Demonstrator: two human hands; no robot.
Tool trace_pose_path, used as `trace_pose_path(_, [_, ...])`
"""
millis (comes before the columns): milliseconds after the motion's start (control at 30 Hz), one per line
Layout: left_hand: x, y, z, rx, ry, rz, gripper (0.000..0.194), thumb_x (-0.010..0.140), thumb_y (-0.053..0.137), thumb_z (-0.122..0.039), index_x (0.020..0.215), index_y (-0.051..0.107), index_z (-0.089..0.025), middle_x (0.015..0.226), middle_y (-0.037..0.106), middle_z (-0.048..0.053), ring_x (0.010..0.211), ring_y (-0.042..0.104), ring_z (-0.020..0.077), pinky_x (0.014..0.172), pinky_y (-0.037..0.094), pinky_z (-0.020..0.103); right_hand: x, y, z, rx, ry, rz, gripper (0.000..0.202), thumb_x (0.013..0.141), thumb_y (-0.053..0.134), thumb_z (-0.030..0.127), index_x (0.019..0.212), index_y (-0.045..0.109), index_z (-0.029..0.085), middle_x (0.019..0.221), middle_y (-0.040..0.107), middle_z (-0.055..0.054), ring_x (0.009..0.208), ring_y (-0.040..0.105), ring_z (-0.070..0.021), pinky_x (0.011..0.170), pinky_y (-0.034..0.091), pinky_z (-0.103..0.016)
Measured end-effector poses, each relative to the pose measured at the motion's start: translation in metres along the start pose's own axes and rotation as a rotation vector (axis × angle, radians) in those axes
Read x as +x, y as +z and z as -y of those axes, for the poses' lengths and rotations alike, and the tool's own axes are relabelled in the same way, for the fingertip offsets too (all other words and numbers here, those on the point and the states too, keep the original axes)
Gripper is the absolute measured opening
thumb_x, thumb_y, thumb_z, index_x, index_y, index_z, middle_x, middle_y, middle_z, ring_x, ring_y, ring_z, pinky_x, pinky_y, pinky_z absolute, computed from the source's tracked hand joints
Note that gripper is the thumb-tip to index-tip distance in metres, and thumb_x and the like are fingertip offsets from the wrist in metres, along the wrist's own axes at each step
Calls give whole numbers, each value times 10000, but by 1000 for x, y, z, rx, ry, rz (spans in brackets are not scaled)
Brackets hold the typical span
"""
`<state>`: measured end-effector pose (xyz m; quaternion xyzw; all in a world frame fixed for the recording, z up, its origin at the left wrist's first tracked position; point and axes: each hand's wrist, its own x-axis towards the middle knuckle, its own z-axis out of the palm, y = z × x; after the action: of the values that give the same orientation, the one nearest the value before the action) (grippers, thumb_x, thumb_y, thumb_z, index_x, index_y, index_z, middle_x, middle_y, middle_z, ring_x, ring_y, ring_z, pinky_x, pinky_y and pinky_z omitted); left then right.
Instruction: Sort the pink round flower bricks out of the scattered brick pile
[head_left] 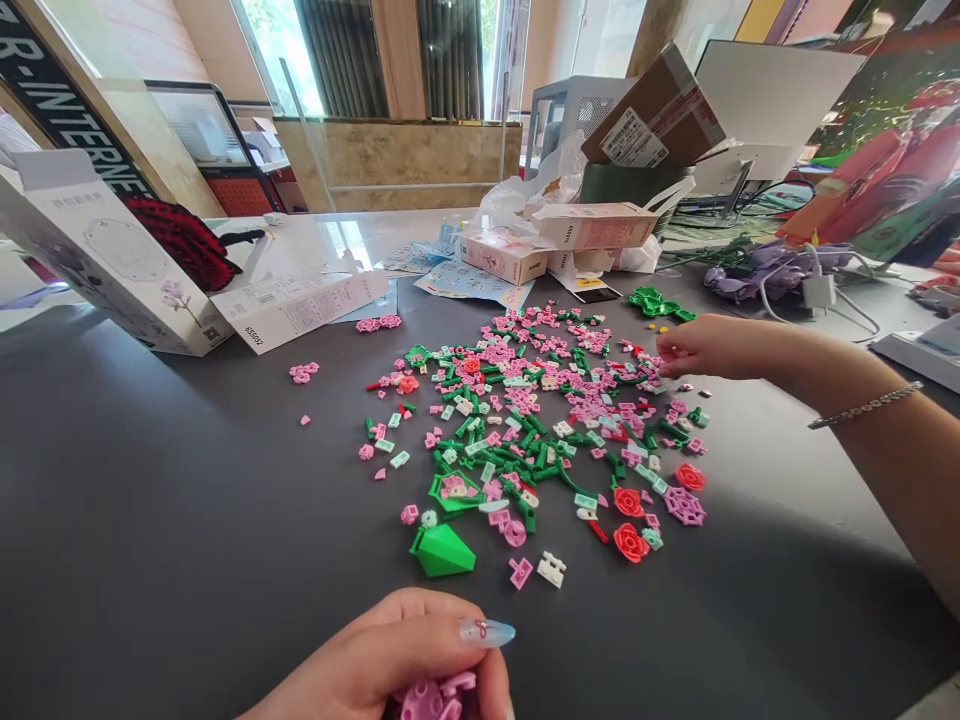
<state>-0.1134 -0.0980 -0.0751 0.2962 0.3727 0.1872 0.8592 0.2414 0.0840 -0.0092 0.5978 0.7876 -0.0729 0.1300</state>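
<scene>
Our left hand (390,660) grips a pink piece (435,697) low at the bench (150,520) edge, while our right fingers (670,362) pinch in the pile (540,430) (loose bits scatter easily).

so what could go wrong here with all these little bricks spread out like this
The right hand reaches over the far edge of the loose brick pile; the forearm trailing above it could sweep small pieces across the dark table. The left hand grips a small pink assembly near the table's front edge, so a slip might drop it off. The green leaf piece and red flowers sit loose nearby.
</scene>
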Motion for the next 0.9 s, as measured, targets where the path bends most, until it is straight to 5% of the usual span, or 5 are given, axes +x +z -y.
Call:
trace_pose_path(133, [0,4,-4,-11,-11,4,419,622,715,-556,566,654,-145,440,454,-13,445,344,82,454,238,213,-8,-6,8,108,-12,-188,197,890,520,352,768,537,198,639,562,-34,579,482,-154,587,342,-316])
trace_pose_path(267, [-3,11,-8,-109,-9,-30,389,575,767,-520,558,643,-152,449,452,-25,468,379,71,474,297,179,-20,-7,31,772,-105,-371,250,845,577,447,776,512,216,516,407,40,439,348,-88,441,241,-263])
trace_pose_path(433, [-3,8,-4,-143,3,-7,406,593,773,-514,538,593,-154,436,435,-22,458,401,73,450,299,183,-33,-10,77,1598,-259,-24,270,801,644,366,708,435,225,493,211,107,384,128,-38,342,105,-161])
trace_pose_path(633, [-1,8,-5,-208,5,29,400,576,790,-517,565,629,-150,449,469,-26,414,380,65,375,248,177,-53,8,138,1867,-360,600,349,823,659,362,636,422,187,466,263,109,363,104,-21,292,165,-101])
trace_pose_path(900, [-7,11,-3,-356,-14,18,357,708,688,-440,537,624,-133,452,446,-24,387,368,51,368,267,167,-65,23,169,1921,-242,750,230,786,608,333,659,511,167,492,357,83,364,157,-23,302,162,-111])
